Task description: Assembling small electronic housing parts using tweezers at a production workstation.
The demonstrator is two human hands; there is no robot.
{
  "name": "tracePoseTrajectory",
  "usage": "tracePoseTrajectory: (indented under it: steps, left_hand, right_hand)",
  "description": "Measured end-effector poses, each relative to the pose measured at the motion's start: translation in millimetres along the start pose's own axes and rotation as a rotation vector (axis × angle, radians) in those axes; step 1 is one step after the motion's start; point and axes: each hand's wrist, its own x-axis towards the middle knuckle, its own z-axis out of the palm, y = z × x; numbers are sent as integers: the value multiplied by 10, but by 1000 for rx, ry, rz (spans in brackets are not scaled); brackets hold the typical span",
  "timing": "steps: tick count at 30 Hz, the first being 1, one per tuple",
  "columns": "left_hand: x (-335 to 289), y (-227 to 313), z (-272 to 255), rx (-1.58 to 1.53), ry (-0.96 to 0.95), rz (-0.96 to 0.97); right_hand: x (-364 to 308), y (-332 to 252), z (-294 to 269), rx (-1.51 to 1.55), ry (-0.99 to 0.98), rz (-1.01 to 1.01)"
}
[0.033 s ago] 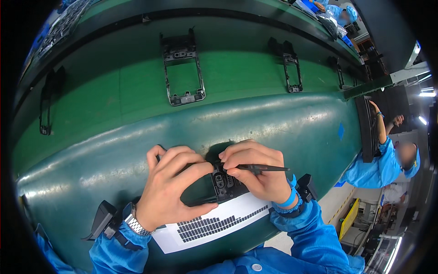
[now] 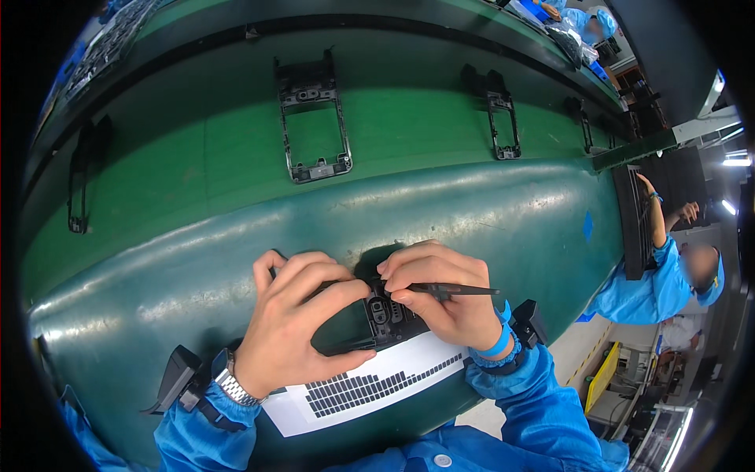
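Observation:
My left hand (image 2: 297,326) curves round a black plastic device frame (image 2: 381,313) on the green mat, forefinger at its far end and thumb near its close side. Rounded openings show on the frame's upper face. Pinched in my right hand (image 2: 447,303) are slim black tweezers (image 2: 464,289), their back end pointing right. Their tips meet the far part of the frame, where my fingers hide the exact contact. Partly under the frame lies a white sheet (image 2: 292,418) carrying rows of small black rectangles.
Beyond the mat (image 2: 503,212), more black frames (image 2: 318,134) rest spaced out along a green surface, another frame (image 2: 503,118) to the right. At far right a co-worker in blue (image 2: 641,287) has a hand on a stack of black trays (image 2: 633,224).

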Motion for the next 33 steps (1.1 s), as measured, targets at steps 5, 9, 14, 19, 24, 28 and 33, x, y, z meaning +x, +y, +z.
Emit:
tracePoseTrajectory:
  steps: [5, 9, 14, 19, 24, 28, 33]
  left_hand:
    - [67, 62, 3, 17, -17, -10]
    - [103, 96, 0, 29, -23, -1]
    - [98, 99, -63, 51, -23, 16]
    - [111, 127, -72, 15, -17, 20]
    - [96, 130, -74, 28, -23, 33]
    - [141, 169, -62, 26, -28, 30]
    - [178, 215, -67, 17, -26, 21]
  right_hand:
    - [4, 9, -74, 6, 3, -8]
    - [0, 11, -110, 15, 26, -15]
    - [8, 9, -80, 112, 82, 2]
    - [-17, 9, -99, 165, 131, 31]
    - [-10, -4, -88, 159, 110, 9]
    - [3, -7, -143, 88, 101, -26]
    - [18, -27, -197, 48, 97, -24]
